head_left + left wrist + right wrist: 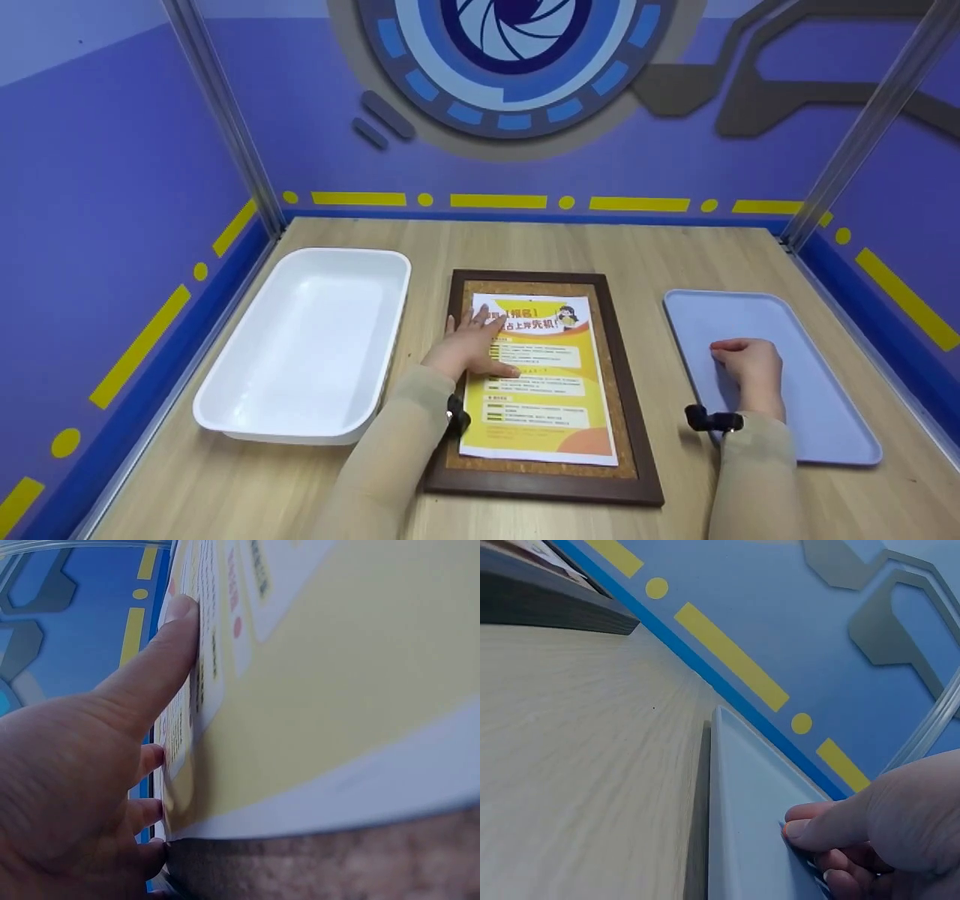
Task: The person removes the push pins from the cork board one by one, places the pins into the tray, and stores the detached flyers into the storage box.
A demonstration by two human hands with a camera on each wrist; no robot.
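Observation:
My left hand (469, 349) lies with fingers spread on a yellow-and-white printed poster (536, 420), pressing its upper left part. The poster lies on a cork board (622, 420) with a dark brown frame (555, 486). A small dark dot, perhaps a pin, shows at the poster's top edge. Over the pale blue tray (757, 311), my right hand (754, 371) has thumb and forefinger pinched together. In the right wrist view an orange speck, seemingly a pushpin (784, 828), shows between those fingertips; most of it is hidden. The other right fingers are curled near the tray floor.
A deep white basin (307, 352) stands left of the board, its visible floor bare. Wood-grain table (420, 240) surface surrounds everything. Purple-blue panels (120, 225) wall in the left, back and right sides, with metal posts (232, 127) at the corners.

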